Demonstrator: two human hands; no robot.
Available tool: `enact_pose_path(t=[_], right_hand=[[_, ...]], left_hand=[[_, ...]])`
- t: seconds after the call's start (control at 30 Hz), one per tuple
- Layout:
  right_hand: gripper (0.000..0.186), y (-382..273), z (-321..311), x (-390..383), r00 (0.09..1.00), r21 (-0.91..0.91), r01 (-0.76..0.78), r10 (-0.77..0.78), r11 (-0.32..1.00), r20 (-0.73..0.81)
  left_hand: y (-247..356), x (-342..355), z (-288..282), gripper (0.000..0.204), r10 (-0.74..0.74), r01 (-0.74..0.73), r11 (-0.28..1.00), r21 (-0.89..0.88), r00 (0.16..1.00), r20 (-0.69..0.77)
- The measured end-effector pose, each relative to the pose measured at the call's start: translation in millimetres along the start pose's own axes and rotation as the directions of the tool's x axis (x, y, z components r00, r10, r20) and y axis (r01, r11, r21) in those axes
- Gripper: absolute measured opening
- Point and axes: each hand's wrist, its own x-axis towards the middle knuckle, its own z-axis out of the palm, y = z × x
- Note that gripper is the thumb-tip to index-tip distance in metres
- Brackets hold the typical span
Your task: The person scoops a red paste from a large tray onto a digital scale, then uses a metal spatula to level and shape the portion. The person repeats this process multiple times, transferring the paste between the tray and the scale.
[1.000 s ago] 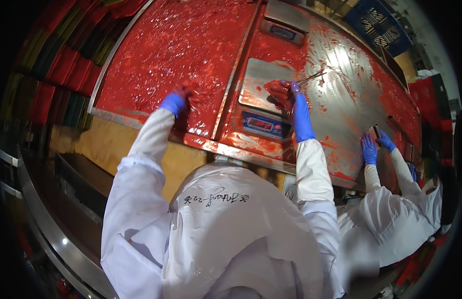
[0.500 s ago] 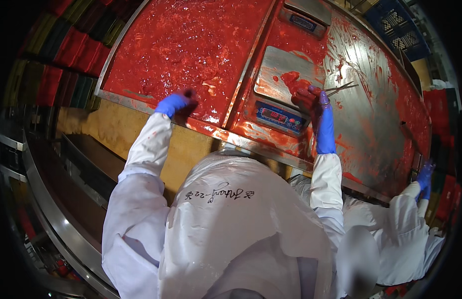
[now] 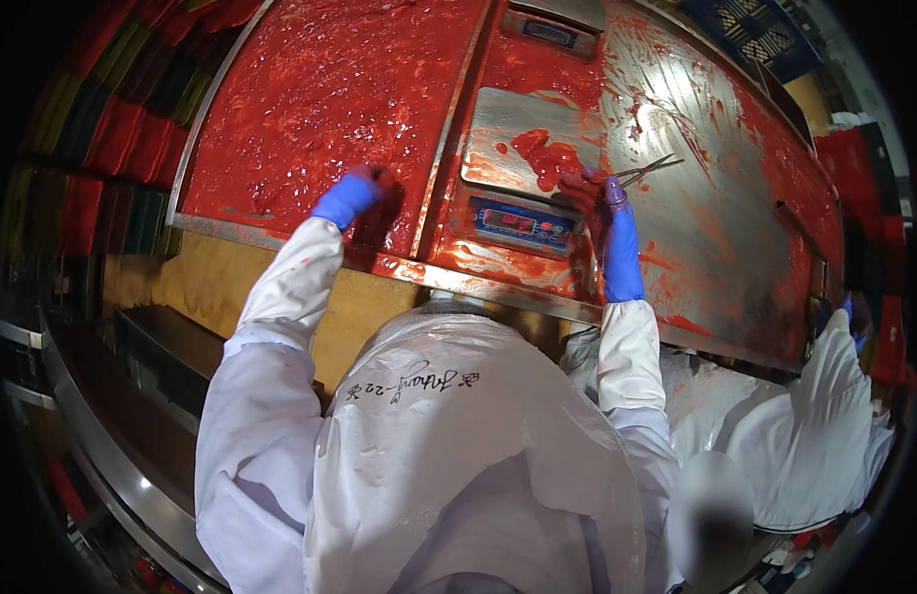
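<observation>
My left hand (image 3: 357,196), in a blue glove with red-smeared fingertips, hovers over or touches the wet red pulpy mass (image 3: 320,94) in the left tray. Its fingers are curled, and whatever they hold is hidden. My right hand (image 3: 607,213), gloved alike, grips a pair of scissors (image 3: 648,171) whose blades point right. The red-coated fingers of that hand are beside a glossy red lump (image 3: 547,158) on the steel plate of a scale (image 3: 485,139). Below the plate, the scale's blue panel (image 3: 523,226) has a lit red display.
A raised metal divider (image 3: 458,119) separates the tray from the scale side. Behind stands a second scale (image 3: 555,30); to the right extends a red-smeared steel surface (image 3: 716,238). Stacked coloured crates (image 3: 117,134) line the left, and a person in white (image 3: 824,426) works at right.
The view has shifted, so the table sits further left in the picture. My left hand has moved right, toward the divider. My right hand keeps the scissors by the scale.
</observation>
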Motion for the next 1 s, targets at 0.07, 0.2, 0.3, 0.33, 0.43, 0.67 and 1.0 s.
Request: enact_pose_path(t=[0.07,0.2,0.3,0.33,0.43,0.67,1.0], right_hand=[[0.045,-2,-1,-5,0.998,-0.015,0.005,-0.006,1.000,-0.063],[0.044,-8,-2,-12,0.995,0.009,0.007,-0.006,1.000,-0.099],[0.045,-8,2,-4,0.998,0.019,0.021,-0.020,1.000,-0.061],[0.045,-8,4,-1,0.998,0.026,0.018,-0.017,0.999,-0.055],[0.045,-11,-7,-2,0.995,0.033,0.041,-0.038,0.999,-0.097],[0.045,-3,-22,-14,0.986,0.086,0.074,-0.060,0.994,-0.152],[0.043,23,2,28,0.991,0.035,-0.126,0.127,0.991,-0.030]], left_hand=[[52,-12,-27,0.034,0.092,-0.090,0.983,-0.158,0.996,0.007],[160,-25,-37,0.035,0.363,-0.361,0.920,-0.149,0.932,-0.020],[200,4,23,0.032,0.509,-0.454,0.767,-0.453,0.861,-0.001],[194,29,49,0.031,0.581,-0.508,0.718,-0.475,0.814,0.009],[214,29,48,0.027,0.684,-0.682,0.727,-0.080,0.730,-0.014],[-2,60,-30,0.041,0.321,-0.172,0.887,0.429,0.896,-0.305],[-121,-2,-127,0.027,-0.178,0.346,0.886,0.309,0.869,-0.463]])
